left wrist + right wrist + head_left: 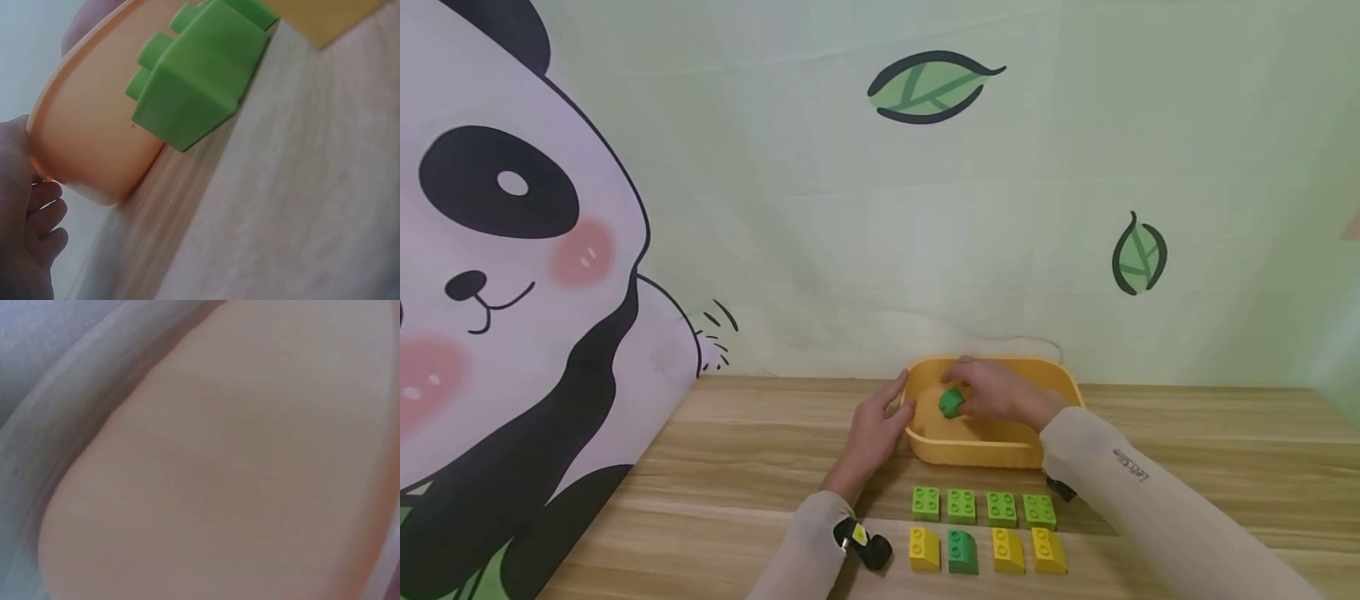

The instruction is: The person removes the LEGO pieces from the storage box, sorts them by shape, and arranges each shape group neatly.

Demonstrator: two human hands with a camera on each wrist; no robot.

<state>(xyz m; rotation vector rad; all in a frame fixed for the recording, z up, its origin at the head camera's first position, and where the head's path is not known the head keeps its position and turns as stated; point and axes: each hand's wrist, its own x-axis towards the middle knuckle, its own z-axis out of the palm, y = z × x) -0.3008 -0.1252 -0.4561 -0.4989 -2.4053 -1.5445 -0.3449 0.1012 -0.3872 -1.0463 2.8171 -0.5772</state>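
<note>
A yellow-orange plastic basin (981, 454) stands at the back of the table. My left hand (872, 429) grips its left rim, thumb over the edge and fingers along the outside. In the left wrist view, the fingers (47, 219) curl beside the basin's wall (94, 125). Reaching inside the basin, my right hand (992, 390) pinches a dark green toy building brick (951, 403) between thumb and fingers. Its fingertips are partly hidden by the brick and the hand. A blurred pale surface fills most of the right wrist view.
In front of the basin runs a row of several light green square bricks (961, 505). Nearer lies a second row: three yellow sloped bricks (923, 548) and one dark green sloped brick (962, 552). A cloth wall with a printed panda (527, 275) rises behind the wooden table (737, 467).
</note>
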